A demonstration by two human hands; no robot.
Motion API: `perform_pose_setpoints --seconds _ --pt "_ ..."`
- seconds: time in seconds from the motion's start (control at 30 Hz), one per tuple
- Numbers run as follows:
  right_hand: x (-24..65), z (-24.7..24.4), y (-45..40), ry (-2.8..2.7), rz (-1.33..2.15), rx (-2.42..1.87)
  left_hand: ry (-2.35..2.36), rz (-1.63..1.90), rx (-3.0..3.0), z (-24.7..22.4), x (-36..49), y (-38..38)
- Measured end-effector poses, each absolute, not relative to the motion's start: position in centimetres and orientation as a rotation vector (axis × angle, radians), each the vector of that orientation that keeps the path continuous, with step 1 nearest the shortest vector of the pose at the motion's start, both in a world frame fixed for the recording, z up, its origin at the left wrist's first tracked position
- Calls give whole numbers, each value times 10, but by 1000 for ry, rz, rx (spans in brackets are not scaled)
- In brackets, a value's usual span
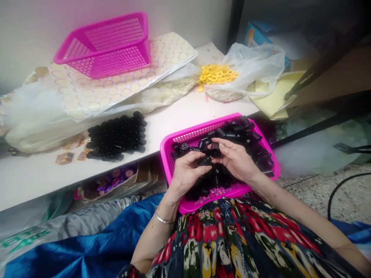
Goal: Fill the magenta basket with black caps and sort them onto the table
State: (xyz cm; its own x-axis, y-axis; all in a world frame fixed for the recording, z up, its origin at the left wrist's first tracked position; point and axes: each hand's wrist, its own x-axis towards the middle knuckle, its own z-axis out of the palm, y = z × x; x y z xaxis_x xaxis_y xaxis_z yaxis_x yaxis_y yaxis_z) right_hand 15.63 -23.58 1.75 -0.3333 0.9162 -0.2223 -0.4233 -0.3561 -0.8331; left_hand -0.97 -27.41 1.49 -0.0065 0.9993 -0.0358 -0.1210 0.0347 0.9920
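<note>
A pink mesh basket [167,154] filled with small black cylindrical pieces [261,154] rests at the table edge, against the patterned clothing. Over it, my left hand [188,170] has its thumb and fingers closed around a black piece. My right hand [233,158] pinches another black piece [215,150] between thumb and fingers, close beside the left fingertips. On the white table to the left, black cylinders [116,135] stand packed together in a block.
An empty pink basket [121,61] sits on sheets printed with circles [171,48]. Yellow rings [217,74] lie near a clear plastic bag [255,63]. Small orange wrapped pieces [64,158] are at the left. Below the table is a cardboard box [142,175].
</note>
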Motion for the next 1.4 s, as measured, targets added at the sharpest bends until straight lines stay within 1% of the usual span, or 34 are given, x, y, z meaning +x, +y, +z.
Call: perform_pose_setpoints --seconds 0.3,0.47,0.57,0.67,0.8,0.9,1.0,1.07,1.1,1.2,1.27,1.33,1.4 --pt "158 6 -238 -1206 1556 -940 1187 1181 1210 13 -13 -273" --pt "156 13 -240 -1304 1451 -965 1276 1243 1027 15 -7 -273" --pt "151 11 -242 -1235 1516 -996 1400 1373 1154 14 -4 -272" --pt "144 6 -242 -1058 1554 -1027 1515 1467 1624 9 -2 -272" --pt "135 4 -241 -858 1596 -1053 1579 1416 2138 -4 3 -277" --pt "131 9 -243 -789 1751 -1017 1567 1395 2347 -9 4 -282" --pt "132 19 -246 -918 1977 -869 1528 1447 2401 -4 -4 -286" --pt "135 26 -245 -1028 1997 -850 1608 1492 2308 2 -18 -286" --pt "137 28 -244 -1065 1944 -888 1712 1528 2203 4 -28 -286" --pt "147 30 -236 -1103 1675 -1045 2152 1736 1614 4 -70 -281" --pt "154 28 -230 -1128 1523 -1106 2362 1845 1180 -4 -103 -275" --pt "160 24 -227 -1183 1418 -1154 2499 1806 936 -16 -133 -270" --pt "163 21 -226 -1250 1365 -1174 2587 1736 817 -29 -155 -265"
